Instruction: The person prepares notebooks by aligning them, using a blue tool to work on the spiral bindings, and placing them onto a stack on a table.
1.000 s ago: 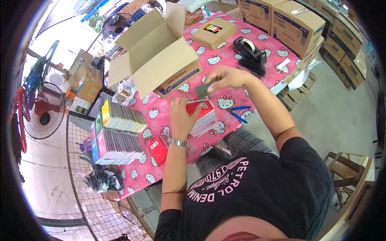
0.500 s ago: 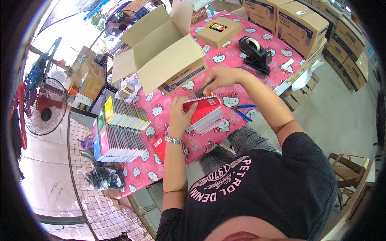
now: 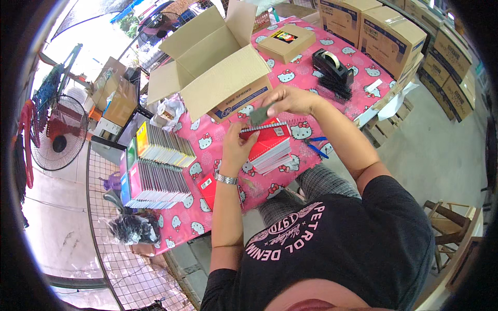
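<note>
A stack of red-covered notebooks lies on the table in front of me. My left hand grips the top one at its left end, thumb on the cover and fingers at the bound edge. Held between the thumb and fingers of my right hand is a small dark grey-green pad, its material unclear, just above that bound edge. A thin spiral coil runs along the edge and sticks out past its right end. Blue-handled pliers lie to the right of the stack.
Rows of spiral notebooks in several colours stand at the left. An open carton is beyond my hands. A small closed box and a black tape dispenser sit farther back. Stacked cartons are at the far right.
My right hand has turned, and the pad now shows more of its flat face. More coil now shows past the notebook's right end. My left hand keeps its hold.
</note>
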A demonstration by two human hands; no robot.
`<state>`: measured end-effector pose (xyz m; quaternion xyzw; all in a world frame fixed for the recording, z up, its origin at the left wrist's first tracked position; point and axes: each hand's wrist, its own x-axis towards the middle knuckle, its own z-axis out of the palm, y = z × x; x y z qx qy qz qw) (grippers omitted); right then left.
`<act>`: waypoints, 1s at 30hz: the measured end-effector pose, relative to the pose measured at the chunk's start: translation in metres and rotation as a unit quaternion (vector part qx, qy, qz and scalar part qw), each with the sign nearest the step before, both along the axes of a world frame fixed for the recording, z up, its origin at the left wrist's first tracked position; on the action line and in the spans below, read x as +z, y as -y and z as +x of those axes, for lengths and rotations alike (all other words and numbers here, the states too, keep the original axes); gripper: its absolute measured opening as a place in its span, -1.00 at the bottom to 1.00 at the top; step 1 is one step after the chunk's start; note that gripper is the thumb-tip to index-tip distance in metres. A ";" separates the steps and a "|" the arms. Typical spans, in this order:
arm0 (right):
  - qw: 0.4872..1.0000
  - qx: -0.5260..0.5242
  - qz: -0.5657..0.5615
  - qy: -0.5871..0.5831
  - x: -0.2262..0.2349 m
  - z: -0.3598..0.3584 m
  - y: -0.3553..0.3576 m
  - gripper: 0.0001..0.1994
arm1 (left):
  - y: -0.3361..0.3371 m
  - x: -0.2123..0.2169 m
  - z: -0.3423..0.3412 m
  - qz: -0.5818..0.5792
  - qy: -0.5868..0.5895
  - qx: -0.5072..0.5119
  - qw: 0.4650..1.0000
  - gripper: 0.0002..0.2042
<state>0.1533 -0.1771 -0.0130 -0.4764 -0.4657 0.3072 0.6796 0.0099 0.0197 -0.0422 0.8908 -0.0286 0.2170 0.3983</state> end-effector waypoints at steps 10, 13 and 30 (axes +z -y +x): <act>0.754 -0.371 -0.319 0.438 -0.206 0.006 0.055 -0.47 | 0.004 -0.005 -0.011 -0.183 0.014 0.087 0.979 -0.82; 0.706 -0.448 -0.336 0.433 -0.197 -0.072 0.081 -0.39 | 0.008 -0.014 -0.011 -0.203 0.016 0.113 0.972 -0.81; 0.814 -0.363 -0.099 0.442 -0.027 -0.116 0.005 -0.41 | 0.018 -0.032 -0.019 -0.095 0.122 0.165 0.974 -0.81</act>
